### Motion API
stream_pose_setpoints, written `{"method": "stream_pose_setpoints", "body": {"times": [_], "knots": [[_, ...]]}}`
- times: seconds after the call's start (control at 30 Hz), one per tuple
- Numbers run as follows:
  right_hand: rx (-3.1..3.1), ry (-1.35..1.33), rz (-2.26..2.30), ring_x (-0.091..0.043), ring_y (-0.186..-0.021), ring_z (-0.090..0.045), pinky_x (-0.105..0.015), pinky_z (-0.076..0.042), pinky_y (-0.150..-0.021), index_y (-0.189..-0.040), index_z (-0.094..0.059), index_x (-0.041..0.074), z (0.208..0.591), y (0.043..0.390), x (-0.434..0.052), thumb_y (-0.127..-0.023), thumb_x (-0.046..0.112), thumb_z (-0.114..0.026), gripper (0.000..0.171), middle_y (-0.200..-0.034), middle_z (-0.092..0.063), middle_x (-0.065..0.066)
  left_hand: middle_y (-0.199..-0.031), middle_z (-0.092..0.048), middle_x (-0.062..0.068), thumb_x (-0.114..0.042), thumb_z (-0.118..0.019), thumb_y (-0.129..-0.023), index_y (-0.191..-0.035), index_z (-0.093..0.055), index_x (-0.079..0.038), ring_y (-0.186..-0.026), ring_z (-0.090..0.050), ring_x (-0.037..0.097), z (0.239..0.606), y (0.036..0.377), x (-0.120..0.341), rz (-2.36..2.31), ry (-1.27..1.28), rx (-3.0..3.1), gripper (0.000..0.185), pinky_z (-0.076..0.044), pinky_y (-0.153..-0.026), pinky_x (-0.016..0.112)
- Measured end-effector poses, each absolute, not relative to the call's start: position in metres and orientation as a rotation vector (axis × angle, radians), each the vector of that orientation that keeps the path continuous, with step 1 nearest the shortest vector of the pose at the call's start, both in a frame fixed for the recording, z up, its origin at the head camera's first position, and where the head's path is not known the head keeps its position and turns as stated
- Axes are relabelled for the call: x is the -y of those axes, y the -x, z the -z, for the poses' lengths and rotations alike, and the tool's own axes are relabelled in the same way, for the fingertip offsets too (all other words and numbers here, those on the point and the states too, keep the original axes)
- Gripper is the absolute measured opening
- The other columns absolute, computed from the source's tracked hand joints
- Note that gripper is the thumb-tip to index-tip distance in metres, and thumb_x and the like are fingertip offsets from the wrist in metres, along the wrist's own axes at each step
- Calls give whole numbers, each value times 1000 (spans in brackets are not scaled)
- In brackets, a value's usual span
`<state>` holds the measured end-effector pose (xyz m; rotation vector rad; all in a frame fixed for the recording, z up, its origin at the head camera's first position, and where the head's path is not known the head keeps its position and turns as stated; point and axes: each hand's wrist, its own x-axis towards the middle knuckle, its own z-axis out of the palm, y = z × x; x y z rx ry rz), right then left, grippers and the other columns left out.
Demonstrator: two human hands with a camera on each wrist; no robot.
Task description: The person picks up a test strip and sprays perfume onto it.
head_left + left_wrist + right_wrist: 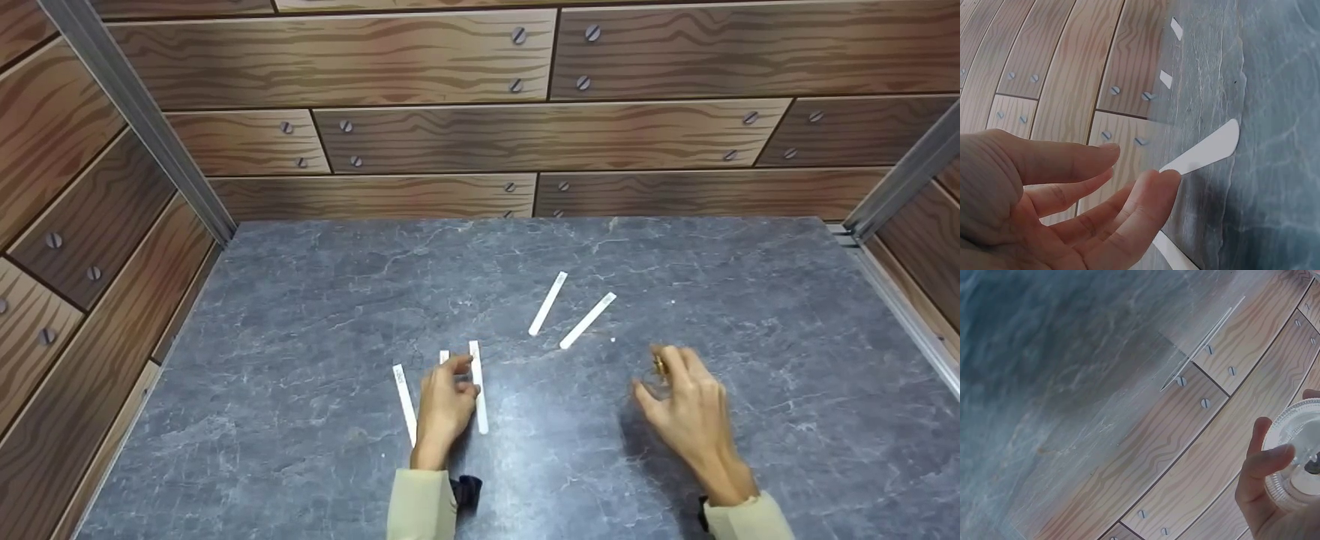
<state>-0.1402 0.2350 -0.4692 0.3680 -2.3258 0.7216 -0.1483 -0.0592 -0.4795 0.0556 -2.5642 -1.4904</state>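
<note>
Several white flat strips lie on the grey stone-look table [315, 300]. Three of them are at my left hand [459, 379]: one strip [405, 401] to its left, a short end [444, 355] showing above the fingers, and one strip [478, 397] along its right side. In the left wrist view, the left hand [1140, 169] has its fingers stretched out, and a fingertip [1157, 183] meets the end of a strip [1210, 149]. My right hand [660, 375] hovers to the right and pinches a small clear round container [1297, 453]. Two more strips [547, 302] [587, 320] lie beyond it.
Wood-pattern walls with screw heads [480, 135] close off the table at the back and on both sides. Metal rails [135, 112] run along the corners. The table's left and far right parts are bare stone pattern.
</note>
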Motion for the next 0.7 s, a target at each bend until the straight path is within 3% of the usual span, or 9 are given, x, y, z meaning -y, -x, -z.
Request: {"method": "stream_pose_setpoints", "body": {"times": [0.37,0.7], "knots": [[2334,-373,-705,-28,-58,-60,-46,-53,-46,-101,-62,-2,470,140,-234,-66,-3,-85,42,-80,-61,-13,-105,-71,20,16,-69,-76,-117,-68,8,-74,-64,15,485,137,60,1572,-98,2578,42,-53,-64,26],[2329,-392,-712,-30,-58,-59,-47,-53,-46,-99,-61,-3,470,140,-231,-65,-5,-85,42,-81,-61,-15,-100,-70,14,19,-73,-68,-114,-70,7,-83,-71,24,492,134,55,1600,-228,2545,48,-59,-71,36]]}}
